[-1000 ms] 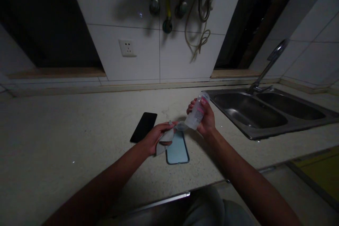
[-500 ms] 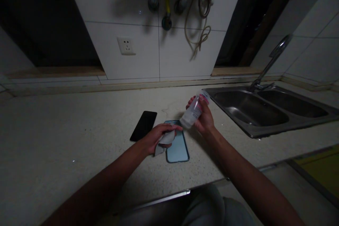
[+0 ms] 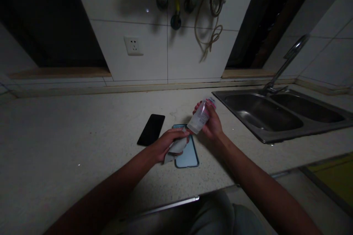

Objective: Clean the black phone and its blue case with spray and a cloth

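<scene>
My left hand (image 3: 169, 142) is closed around a crumpled pale wipe (image 3: 178, 146), perhaps tissue or cloth. It hovers over a light-blue phone case (image 3: 188, 156), covering part of the case's upper left. In my right hand (image 3: 213, 123) is a translucent plastic tube (image 3: 199, 119) with pink print, tilted so its whitish end points down toward my left fingertips. Whether that end touches the wipe is hard to tell. A black smartphone (image 3: 151, 129) lies flat on the counter, left of the case and just beyond my left wrist.
The speckled counter (image 3: 104, 128) runs along a tiled wall with a socket (image 3: 134, 46), pipe valves and a looped cord (image 3: 213, 38). A steel double sink (image 3: 261, 112) with a faucet (image 3: 288, 60) is at the right. The counter's front edge is near my legs.
My left hand and the wipe have moved slightly right, closer to the tube's lower end. The tube is tilted about the same. The whole view has shifted slightly.
</scene>
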Available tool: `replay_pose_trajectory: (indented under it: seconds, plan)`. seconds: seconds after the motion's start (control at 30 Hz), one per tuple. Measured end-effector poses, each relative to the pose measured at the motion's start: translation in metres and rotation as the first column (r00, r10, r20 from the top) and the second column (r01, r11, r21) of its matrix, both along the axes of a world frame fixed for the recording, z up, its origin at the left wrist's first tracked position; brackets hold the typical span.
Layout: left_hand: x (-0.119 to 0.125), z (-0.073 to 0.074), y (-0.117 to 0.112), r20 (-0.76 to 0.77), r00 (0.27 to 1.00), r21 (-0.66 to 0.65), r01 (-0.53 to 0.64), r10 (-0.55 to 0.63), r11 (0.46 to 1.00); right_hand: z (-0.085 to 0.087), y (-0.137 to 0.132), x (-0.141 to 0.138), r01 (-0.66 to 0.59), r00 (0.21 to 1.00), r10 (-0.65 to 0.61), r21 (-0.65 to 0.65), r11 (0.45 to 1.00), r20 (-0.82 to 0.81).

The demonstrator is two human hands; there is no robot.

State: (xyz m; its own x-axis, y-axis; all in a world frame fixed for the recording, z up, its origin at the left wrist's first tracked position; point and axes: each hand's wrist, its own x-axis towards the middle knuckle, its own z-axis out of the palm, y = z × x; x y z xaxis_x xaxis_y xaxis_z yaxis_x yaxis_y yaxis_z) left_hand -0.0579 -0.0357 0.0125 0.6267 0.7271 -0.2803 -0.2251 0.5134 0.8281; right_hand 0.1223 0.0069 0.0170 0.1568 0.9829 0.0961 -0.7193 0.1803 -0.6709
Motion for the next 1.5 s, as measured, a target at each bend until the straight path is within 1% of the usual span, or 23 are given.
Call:
replay_pose_trajectory:
  seconds: [0.1, 0.23, 0.43, 0.57, 0.67, 0.8, 0.87, 0.97, 1.07, 1.2, 1.27, 1.3, 1.37, 1.47, 1.5]
  plan:
    - [0.001, 0.003, -0.003, 0.02, 1.0, -0.004, 0.005, -0.005, 1.0, 0.001, -0.003, -0.002, 0.004, 0.999, -0.004, 0.017, 1.0, 0.041]
    - [0.002, 0.005, -0.005, 0.071, 0.997, -0.038, 0.028, -0.026, 0.999, 0.006, -0.01, -0.006, 0.032, 0.987, -0.043, 0.074, 0.997, 0.155]
    - [0.003, 0.007, -0.008, 0.111, 0.994, -0.034, 0.024, -0.02, 0.999, 0.01, -0.019, -0.012, 0.118, 0.941, -0.168, 0.179, 0.977, 0.293]
    - [0.002, 0.008, -0.009, 0.105, 0.994, -0.007, 0.021, -0.02, 1.0, 0.009, -0.024, -0.013, 0.169, 0.915, -0.239, 0.228, 0.959, 0.325]
    - [0.003, 0.004, -0.009, 0.096, 0.995, -0.014, -0.005, 0.006, 1.0, 0.006, -0.027, -0.013, 0.152, 0.899, -0.241, 0.257, 0.954, 0.364]
    - [0.006, -0.004, -0.006, 0.111, 0.993, -0.033, -0.048, 0.051, 0.998, 0.003, -0.034, -0.015, 0.099, 0.844, -0.242, 0.303, 0.948, 0.479]
    - [0.007, -0.007, -0.005, 0.127, 0.99, -0.04, -0.062, 0.067, 0.997, 0.003, -0.038, -0.016, 0.094, 0.835, -0.254, 0.328, 0.94, 0.488]
    - [0.006, -0.009, -0.005, 0.129, 0.989, -0.058, -0.06, 0.067, 0.997, 0.002, -0.041, -0.017, 0.081, 0.851, -0.239, 0.332, 0.94, 0.467]
    - [0.005, -0.007, -0.005, 0.128, 0.99, -0.127, -0.041, 0.057, 0.991, -0.001, -0.042, -0.02, 0.084, 0.883, -0.235, 0.355, 0.931, 0.407]
    - [0.003, -0.003, -0.003, 0.207, 0.974, -0.24, -0.037, 0.089, 0.97, -0.01, -0.042, -0.024, 0.059, 0.914, -0.213, 0.406, 0.912, 0.346]
    - [0.002, -0.003, -0.002, 0.237, 0.968, -0.26, -0.023, 0.087, 0.965, -0.013, -0.041, -0.024, 0.053, 0.914, -0.205, 0.398, 0.916, 0.35]
    - [0.002, -0.003, -0.002, 0.242, 0.968, -0.253, -0.009, 0.072, 0.968, -0.013, -0.04, -0.024, 0.063, 0.909, -0.213, 0.387, 0.92, 0.358]
    - [0.001, -0.004, -0.002, 0.241, 0.97, -0.199, 0.034, 0.015, 0.979, -0.01, -0.037, -0.021, 0.094, 0.884, -0.241, 0.354, 0.931, 0.4]
    - [0.0, -0.002, -0.006, 0.221, 0.972, -0.068, 0.101, -0.084, 0.993, -0.003, -0.028, -0.01, 0.156, 0.84, -0.28, 0.288, 0.945, 0.465]
    - [0.0, -0.001, -0.008, 0.205, 0.973, -0.032, 0.113, -0.104, 0.993, -0.001, -0.023, -0.005, 0.186, 0.835, -0.298, 0.272, 0.944, 0.463]
